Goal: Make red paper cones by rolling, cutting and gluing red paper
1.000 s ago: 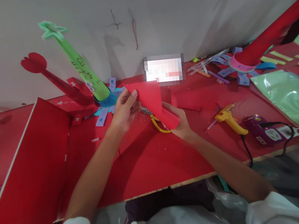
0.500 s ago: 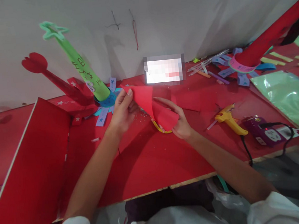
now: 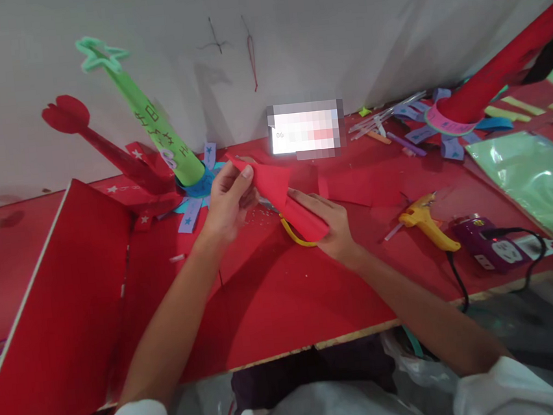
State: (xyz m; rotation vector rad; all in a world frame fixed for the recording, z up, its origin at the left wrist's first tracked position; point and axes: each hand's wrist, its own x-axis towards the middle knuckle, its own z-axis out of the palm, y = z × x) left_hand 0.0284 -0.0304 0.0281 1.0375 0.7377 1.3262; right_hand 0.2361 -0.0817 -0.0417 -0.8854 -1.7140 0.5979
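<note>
A piece of red paper (image 3: 274, 185), curled into a rough cone, is held up over the table between both hands. My left hand (image 3: 230, 202) pinches its upper left corner between thumb and fingers. Along the lower right, my right hand (image 3: 334, 228) grips the rolled edge, its fingers lying over the paper and its thumb hidden. Underneath, the yellow handle of a pair of scissors (image 3: 296, 235) shows, partly covered by the paper. Another sheet of red paper (image 3: 347, 184) lies flat just beyond my right hand.
A yellow glue gun (image 3: 427, 219) and a purple power socket box (image 3: 495, 242) lie to the right, near green sheets (image 3: 532, 176). At the left stand a green paper cone (image 3: 156, 128), a red paper figure (image 3: 109, 145) and a red board (image 3: 64, 287). A lit screen (image 3: 306, 133) leans at the wall.
The right-hand part of the red paper has curled over more tightly, and my right hand's fingers now lie flatter across it. The left hand keeps its pinch, shifted slightly right.
</note>
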